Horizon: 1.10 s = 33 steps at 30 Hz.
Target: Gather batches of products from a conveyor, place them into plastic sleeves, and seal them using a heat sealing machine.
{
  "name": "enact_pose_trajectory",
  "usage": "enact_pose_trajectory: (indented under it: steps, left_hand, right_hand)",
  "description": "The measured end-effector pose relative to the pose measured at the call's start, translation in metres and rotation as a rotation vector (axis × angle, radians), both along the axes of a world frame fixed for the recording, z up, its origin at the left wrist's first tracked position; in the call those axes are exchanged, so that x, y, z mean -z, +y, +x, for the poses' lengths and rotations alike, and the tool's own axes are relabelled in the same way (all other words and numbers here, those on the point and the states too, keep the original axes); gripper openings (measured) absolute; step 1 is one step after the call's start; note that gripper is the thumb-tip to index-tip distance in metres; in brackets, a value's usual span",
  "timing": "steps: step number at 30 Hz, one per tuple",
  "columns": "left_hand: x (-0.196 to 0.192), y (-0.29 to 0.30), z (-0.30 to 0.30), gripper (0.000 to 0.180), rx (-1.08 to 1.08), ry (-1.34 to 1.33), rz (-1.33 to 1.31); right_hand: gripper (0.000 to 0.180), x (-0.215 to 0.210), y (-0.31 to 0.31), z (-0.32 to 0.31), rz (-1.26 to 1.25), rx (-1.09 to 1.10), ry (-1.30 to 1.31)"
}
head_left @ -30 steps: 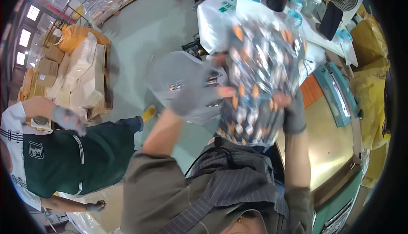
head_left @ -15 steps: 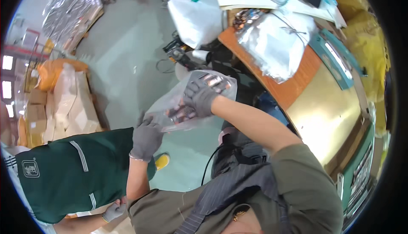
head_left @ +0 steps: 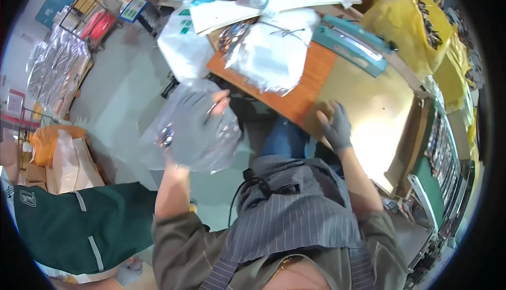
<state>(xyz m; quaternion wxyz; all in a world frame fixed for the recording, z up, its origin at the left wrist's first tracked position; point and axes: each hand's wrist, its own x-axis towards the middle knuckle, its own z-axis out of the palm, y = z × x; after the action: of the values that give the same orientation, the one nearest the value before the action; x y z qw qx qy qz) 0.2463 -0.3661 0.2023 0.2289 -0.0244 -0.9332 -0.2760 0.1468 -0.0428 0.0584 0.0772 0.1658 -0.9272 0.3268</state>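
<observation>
Plastic bag (head_left: 192,126), clear and crumpled, is held up over the floor (head_left: 121,89) at about 9 o'clock from the person's lap, well apart from the table (head_left: 369,100). Left hand (head_left: 184,132), in a grey glove, is behind or inside the film, so its fingers show only dimly; fingertips (head_left: 221,100) come out at the top edge and seem to pinch the bag there. A few small dark pieces lie in the bag's lower left corner, so I judge it as nearly empty, with the filling or the emptying not finished; which of the two, I cannot tell. On the table at 12 o'clock lies a second bag (head_left: 274,58), flat, beside a teal sealer (head_left: 350,45); it looks not yet sealed, but this is hard to see.

Left forearm rises from the lower edge, bent at the elbow, hand raised. Right hand (head_left: 334,126), also gloved, rests on the table's near edge at 2 o'clock, fingers spread narrow and slightly curled, holding nothing. Another person's green sleeve (head_left: 79,226) is at 8 o'clock.
</observation>
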Motion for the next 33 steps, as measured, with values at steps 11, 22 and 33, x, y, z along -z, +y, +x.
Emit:
enact_pose_trajectory:
  steps: [11, 22, 33]
  left_hand:
    - [0.151, 0.023, -0.231, 0.026, 0.254, -0.533, -0.108]
    - [0.06, 0.203, -0.121, 0.021, 0.644, -0.536, 0.762]
    - [0.059, 0.247, -0.083, 0.038, 1.045, -0.898, 1.89]
  right_hand:
    - [0.039, 0.038, 0.139, 0.093, 0.242, 0.262, 0.23]
    - [0.053, -0.008, 0.118, 0.053, -1.015, 0.19, -0.487]
    - [0.033, -0.005, 0.145, -0.009, -0.445, 0.133, -0.492]
